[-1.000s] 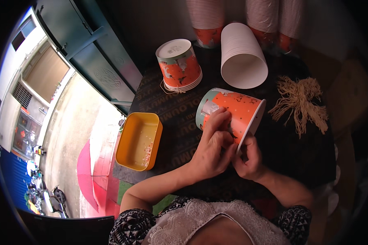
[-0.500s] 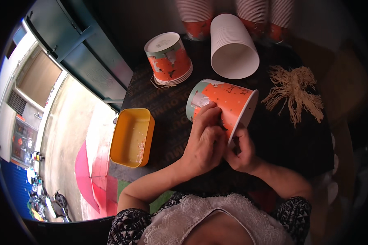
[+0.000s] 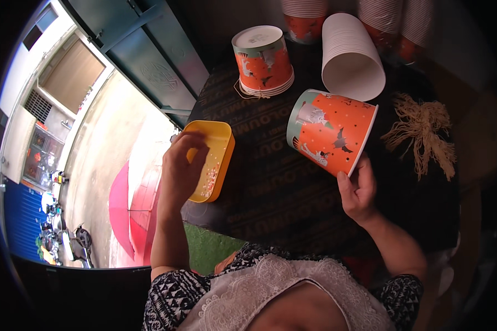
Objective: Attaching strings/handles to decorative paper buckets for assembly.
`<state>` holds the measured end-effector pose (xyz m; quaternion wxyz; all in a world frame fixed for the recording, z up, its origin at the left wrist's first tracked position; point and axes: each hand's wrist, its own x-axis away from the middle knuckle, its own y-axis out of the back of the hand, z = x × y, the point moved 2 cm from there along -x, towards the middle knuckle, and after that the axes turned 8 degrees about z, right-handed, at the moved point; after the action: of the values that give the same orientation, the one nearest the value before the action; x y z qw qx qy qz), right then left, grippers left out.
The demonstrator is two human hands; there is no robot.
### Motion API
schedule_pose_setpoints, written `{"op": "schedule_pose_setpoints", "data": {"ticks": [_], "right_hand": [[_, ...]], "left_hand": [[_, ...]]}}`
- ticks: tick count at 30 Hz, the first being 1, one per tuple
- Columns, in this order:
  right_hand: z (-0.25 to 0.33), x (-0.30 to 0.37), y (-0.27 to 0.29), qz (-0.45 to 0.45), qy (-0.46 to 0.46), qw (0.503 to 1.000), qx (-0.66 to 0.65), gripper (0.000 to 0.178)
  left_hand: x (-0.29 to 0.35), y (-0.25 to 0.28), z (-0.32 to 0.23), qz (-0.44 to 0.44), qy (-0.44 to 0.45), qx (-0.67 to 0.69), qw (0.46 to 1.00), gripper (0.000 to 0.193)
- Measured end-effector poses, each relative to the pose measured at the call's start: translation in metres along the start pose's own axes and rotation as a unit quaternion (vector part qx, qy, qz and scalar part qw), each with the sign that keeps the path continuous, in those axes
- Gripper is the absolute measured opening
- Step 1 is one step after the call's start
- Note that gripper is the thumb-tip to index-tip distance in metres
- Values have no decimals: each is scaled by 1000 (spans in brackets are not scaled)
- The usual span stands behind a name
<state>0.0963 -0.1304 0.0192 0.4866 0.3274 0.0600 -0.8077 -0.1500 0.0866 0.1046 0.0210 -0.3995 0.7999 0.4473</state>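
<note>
My right hand point(image 3: 360, 190) grips an orange paper tub point(image 3: 334, 132) at its rim, thumb outside, some fingers hidden behind. The tub is tilted on its side above the table, green base toward the left, with bat and ghost-like prints. Over the yellow rectangular box point(image 3: 225, 171) hovers my left hand point(image 3: 181, 168), its fingers a little blurred, thumb and forefinger apart, nothing visible between them. Small pale and orange bits point(image 3: 210, 181) lie inside that box.
Upside-down orange tubs point(image 3: 263, 66), nested, stand at the back with cord at their rim. A white tub stack point(image 3: 352, 55) lies on its side beside them. Beige cords point(image 3: 421, 132) lie bundled at right. More wrapped stacks point(image 3: 305, 16) stand behind the dark table point(image 3: 259, 193).
My left hand has let go of the tub and moved left over the yellow box. My right hand keeps the tub, now turned to show more of its side. The view has shifted.
</note>
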Motion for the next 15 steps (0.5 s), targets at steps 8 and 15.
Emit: {"op": "schedule_pose_setpoints", "data": {"ticks": [8, 15], "right_hand": [[6, -3, -4, -11, -28, 1000, 5, 22], [10, -9, 5, -17, 115, 984, 137, 12]], "left_hand": [[12, 4, 25, 8, 48, -101, 994, 23], [0, -21, -63, 13, -134, -70, 988, 42]]}}
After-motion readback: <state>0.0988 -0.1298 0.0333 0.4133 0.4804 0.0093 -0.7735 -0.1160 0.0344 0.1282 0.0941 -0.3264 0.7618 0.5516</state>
